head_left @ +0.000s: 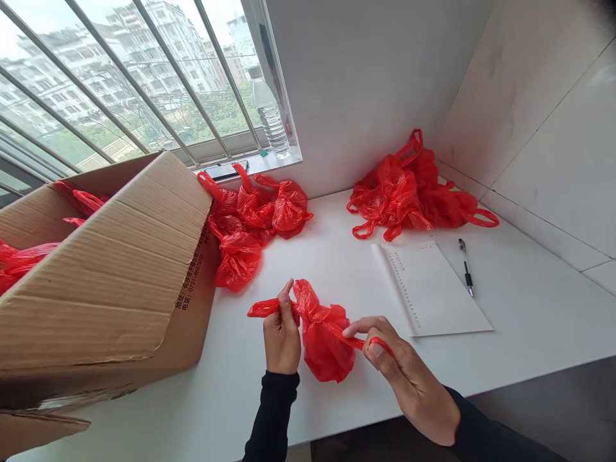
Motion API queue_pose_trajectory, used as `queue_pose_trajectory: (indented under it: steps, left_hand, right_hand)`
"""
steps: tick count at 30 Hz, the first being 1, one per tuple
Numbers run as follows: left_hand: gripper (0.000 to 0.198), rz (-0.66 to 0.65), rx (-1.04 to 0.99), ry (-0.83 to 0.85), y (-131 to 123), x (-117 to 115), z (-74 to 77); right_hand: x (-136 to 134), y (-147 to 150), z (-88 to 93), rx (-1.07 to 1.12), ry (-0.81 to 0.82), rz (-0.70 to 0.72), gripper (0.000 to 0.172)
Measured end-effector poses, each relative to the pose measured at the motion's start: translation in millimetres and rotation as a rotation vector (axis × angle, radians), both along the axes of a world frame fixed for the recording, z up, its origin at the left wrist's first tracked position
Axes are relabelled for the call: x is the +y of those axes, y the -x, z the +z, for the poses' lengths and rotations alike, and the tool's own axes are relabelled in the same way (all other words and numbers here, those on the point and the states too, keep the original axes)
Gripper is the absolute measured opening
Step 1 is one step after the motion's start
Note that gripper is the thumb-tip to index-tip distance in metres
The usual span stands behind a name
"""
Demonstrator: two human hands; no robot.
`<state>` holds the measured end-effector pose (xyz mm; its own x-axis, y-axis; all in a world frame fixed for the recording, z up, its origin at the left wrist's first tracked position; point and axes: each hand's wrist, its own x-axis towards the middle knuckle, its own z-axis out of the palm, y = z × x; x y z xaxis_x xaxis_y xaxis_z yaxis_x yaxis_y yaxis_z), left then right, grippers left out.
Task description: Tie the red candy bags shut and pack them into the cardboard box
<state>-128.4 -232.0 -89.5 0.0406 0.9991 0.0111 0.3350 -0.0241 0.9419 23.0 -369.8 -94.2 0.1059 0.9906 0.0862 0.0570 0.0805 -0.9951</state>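
A crumpled red plastic bag (323, 337) hangs just above the white table (529, 314) near its front edge. My left hand (281, 333) is closed on one handle strip of the bag, which sticks out to the left. My right hand (399, 366) pinches the other handle strip, pulled out to the right. Both strips are stretched away from the bunched body of the bag between my hands.
A tilted cardboard box (110, 269) with red bags inside stands at the left. A pile of tied red bags (255, 218) lies beside it, and another pile (414, 189) at the back right. A sheet of paper (433, 289), a pen (466, 266) and a water bottle (269, 115) are nearby.
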Motion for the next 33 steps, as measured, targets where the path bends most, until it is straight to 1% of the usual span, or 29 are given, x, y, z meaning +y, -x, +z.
queue_pose_trajectory:
  steps: [3,6,10,12,14,16,18,23,25,27,29,31,33]
  left_hand:
    - [0.066,0.001,-0.022,0.027,2.5,1.8,-1.9]
    - [0.061,0.037,-0.023,0.044,5.6,-4.5,-5.9]
    - [0.054,0.084,-0.008,0.083,6.2,-31.4,-16.8]
    - [0.052,0.079,-0.014,0.111,4.2,-46.2,-22.0]
    - [0.050,0.039,-0.040,0.139,1.6,-54.9,-25.0]
    - [0.045,-0.022,-0.048,0.150,-0.2,-55.6,-25.8]
    - [0.040,-0.048,-0.021,0.125,-0.1,-51.1,-25.0]
    - [0.035,0.015,0.070,0.022,4.5,-39.9,-18.9]
    - [0.035,0.007,0.101,-0.019,6.6,-28.3,-14.1]
    - [0.034,0.028,0.147,-0.079,9.9,-2.0,-7.3]
    - [0.034,0.096,0.215,-0.151,15.3,40.2,1.4]
    - [0.037,0.168,0.296,-0.206,21.4,89.7,11.3]
    - [0.046,0.244,0.382,-0.261,24.9,132.2,19.6]
  right_hand:
    - [3.2,-0.5,-3.0,-0.040,-0.026,-0.015,0.030]
    - [11.9,0.8,-11.3,-0.116,-0.029,-0.039,0.027]
    - [25.8,9.2,-25.9,-0.163,0.053,-0.014,0.047]
    - [30.0,15.7,-32.1,-0.180,0.059,0.027,0.050]
    - [31.5,22.0,-36.6,-0.211,0.053,0.069,0.051]
    - [31.3,26.5,-39.1,-0.245,0.050,0.106,0.052]
    - [30.5,28.0,-39.4,-0.261,0.045,0.129,0.053]
    - [27.4,19.8,-35.3,-0.288,0.067,0.150,0.053]
    - [25.6,14.5,-34.0,-0.308,0.073,0.149,0.055]
    - [24.0,9.0,-32.3,-0.305,0.101,0.136,0.056]
    - [23.3,3.2,-29.5,-0.287,0.154,0.113,0.055]
    - [24.1,-2.5,-25.9,-0.273,0.192,0.080,0.053]
    - [26.8,-8.5,-22.4,-0.276,0.188,0.039,0.049]
